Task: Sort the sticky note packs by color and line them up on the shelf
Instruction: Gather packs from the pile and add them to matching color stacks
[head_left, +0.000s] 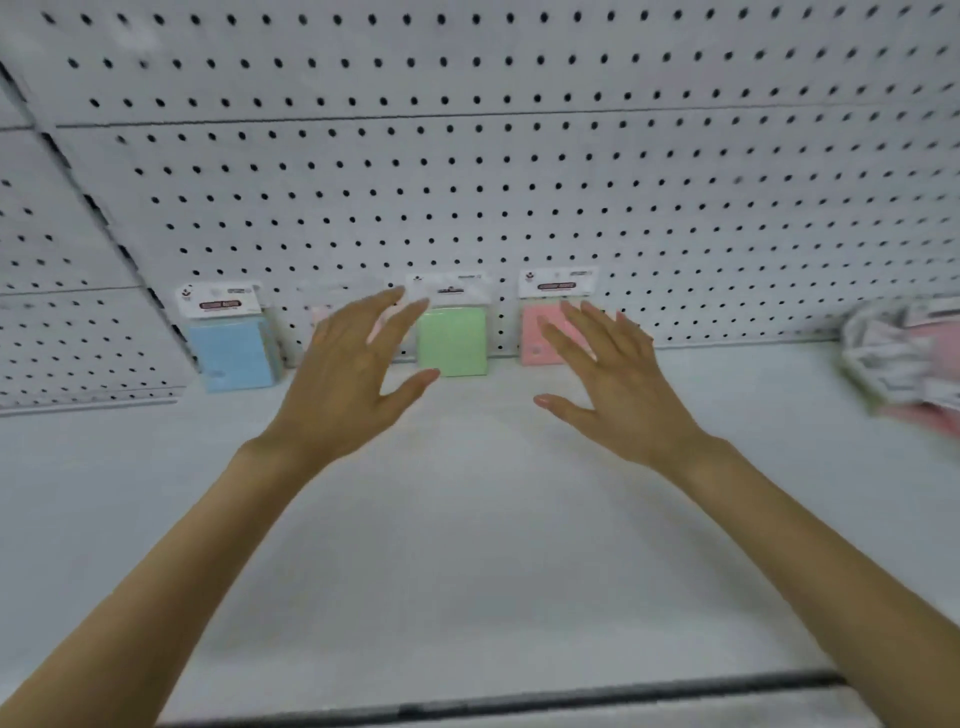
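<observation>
Reaching in over the white shelf (467, 545), both bare hands are up in the air, and neither one has anything in it: the left hand (343, 379) has its fingers straight and spread, thumb out to the side, and the right hand (618, 384) mirrors it, fingers fanned and loose, palm down. Along the shelf's back edge, against the pegboard wall (519, 182), the sticky note packs stand upright in a row. Nearest the back left corner is the blue pack (234, 348), well apart from the others. Next comes a pale pink pack (321, 314), mostly hidden behind the left hand's fingers, so its shape is hard to make out. Then the green pack (453, 338), sitting in the gap between the two hands at the middle of the back edge. Just right of it, the pink pack (537, 332), with the right hand's fingertips in front of it; whether they touch it, I cannot tell. Over at the shelf's right edge lies a blurred heap of loose packs (904, 364), pink showing among them
</observation>
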